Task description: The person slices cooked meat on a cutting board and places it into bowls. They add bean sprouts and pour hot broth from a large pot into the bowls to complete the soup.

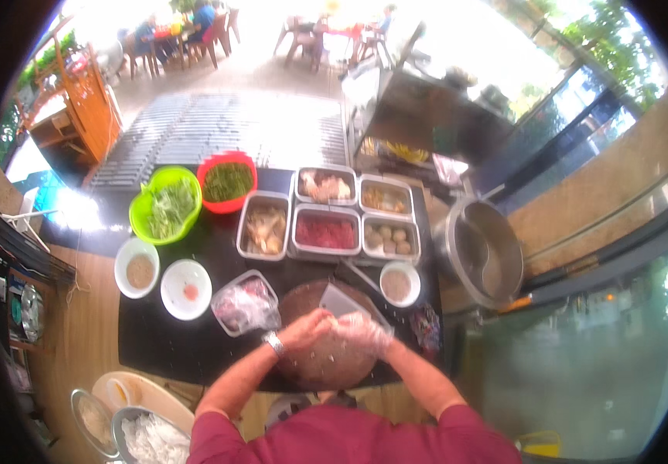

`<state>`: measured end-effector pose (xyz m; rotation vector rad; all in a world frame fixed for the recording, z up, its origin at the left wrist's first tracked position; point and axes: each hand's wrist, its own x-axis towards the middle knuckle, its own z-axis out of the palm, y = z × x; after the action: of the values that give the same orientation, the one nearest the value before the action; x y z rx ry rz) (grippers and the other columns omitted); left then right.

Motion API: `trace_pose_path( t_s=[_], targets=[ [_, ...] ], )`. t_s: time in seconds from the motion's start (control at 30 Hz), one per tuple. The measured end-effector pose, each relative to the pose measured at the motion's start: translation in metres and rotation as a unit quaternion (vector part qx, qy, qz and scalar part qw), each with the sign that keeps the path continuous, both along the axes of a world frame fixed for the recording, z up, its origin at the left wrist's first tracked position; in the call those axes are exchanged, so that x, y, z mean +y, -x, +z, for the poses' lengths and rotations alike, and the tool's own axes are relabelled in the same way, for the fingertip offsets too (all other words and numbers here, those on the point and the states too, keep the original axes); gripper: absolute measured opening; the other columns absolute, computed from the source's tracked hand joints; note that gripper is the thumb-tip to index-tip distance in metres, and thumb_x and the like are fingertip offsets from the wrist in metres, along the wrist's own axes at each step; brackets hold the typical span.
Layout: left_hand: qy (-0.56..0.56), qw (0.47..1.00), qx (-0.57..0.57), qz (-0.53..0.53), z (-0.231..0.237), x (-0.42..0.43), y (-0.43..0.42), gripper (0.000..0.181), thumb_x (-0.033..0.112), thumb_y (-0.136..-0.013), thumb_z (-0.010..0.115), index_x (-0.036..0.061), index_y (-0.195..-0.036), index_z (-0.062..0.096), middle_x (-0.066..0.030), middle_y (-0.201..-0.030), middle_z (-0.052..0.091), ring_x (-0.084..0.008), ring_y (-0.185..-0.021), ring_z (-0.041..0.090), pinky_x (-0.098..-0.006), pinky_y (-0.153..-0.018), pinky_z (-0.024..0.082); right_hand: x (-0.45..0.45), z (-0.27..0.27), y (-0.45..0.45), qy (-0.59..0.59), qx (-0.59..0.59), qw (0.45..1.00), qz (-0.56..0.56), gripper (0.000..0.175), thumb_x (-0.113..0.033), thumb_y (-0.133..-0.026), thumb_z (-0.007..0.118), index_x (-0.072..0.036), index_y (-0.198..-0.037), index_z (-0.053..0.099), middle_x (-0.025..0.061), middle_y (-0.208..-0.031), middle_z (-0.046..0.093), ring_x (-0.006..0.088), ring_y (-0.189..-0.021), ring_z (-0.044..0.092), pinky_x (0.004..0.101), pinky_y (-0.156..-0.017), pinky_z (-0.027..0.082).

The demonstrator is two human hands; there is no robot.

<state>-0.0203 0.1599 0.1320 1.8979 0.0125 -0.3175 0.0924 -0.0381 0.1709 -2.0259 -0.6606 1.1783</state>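
Observation:
Over a round wooden chopping board (325, 368), my two hands meet at the fingertips. My left hand (309, 329) is bare, with a metal-banded watch at the wrist. A clear plastic glove covers my right hand (366, 335). Something small and pale shows where the fingers touch; whether it is food or the glove's tip is unclear. Beyond my right hand, a broad flat blade (342, 298), apparently a cleaver, lies on the board. Left of the board is a tray (230, 329) holding a plastic bag of dark reddish contents (251, 304). Pale crumbs dot the board.
Several metal trays, one with red meat (325, 234), line the black table's (160, 342) far side. Green and red baskets (136, 217) (229, 206) hold greens. White bowls (131, 249) (186, 269) (416, 284) flank the board. A divided steel pot (461, 255) stands right.

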Motion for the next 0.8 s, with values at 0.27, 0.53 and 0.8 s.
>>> trace_pose_path(
  t_s=[0.27, 0.53, 0.8],
  targets=[
    [0.232, 0.972, -0.008, 0.023, 0.012, 0.001, 0.016, 0.042, 0.011, -0.105, 0.06, 0.0091, -0.143, 0.043, -0.0115, -0.125, 0.061, -0.0162, -0.116, 0.058, -0.0339, -0.103, 0.048, -0.005, -0.004, 0.01, -0.108, 0.402, 0.888, -0.197, 0.012, -0.018, -0.096, 0.07, -0.006, -0.096, 0.074, -0.0038, -0.077, 0.064, 0.0024, -0.054, 0.048, 0.0203, -0.045, 0.03],
    [-0.076, 0.982, -0.168, -0.029, -0.001, 0.001, 0.024, 0.025, 0.007, -0.087, 0.067, 0.0065, -0.111, 0.059, -0.0165, -0.103, 0.063, -0.0385, -0.099, 0.063, -0.0445, -0.086, 0.054, -0.001, -0.025, 0.031, -0.061, 0.496, 0.81, -0.308, 0.011, -0.018, -0.101, 0.065, -0.01, -0.093, 0.065, -0.0049, -0.075, 0.057, 0.0012, -0.052, 0.045, 0.018, -0.041, 0.029],
    [-0.098, 0.984, -0.14, 0.04, -0.026, -0.014, 0.017, 0.021, 0.009, -0.086, 0.067, 0.004, -0.103, 0.055, -0.0177, -0.093, 0.065, -0.038, -0.09, 0.066, -0.0443, -0.078, 0.054, 0.007, -0.023, 0.016, 0.017, 0.402, 0.882, -0.245, 0.011, -0.021, -0.099, 0.071, -0.009, -0.099, 0.07, -0.0005, -0.092, 0.067, 0.0049, -0.062, 0.057, 0.0223, -0.049, 0.043]
  ],
)
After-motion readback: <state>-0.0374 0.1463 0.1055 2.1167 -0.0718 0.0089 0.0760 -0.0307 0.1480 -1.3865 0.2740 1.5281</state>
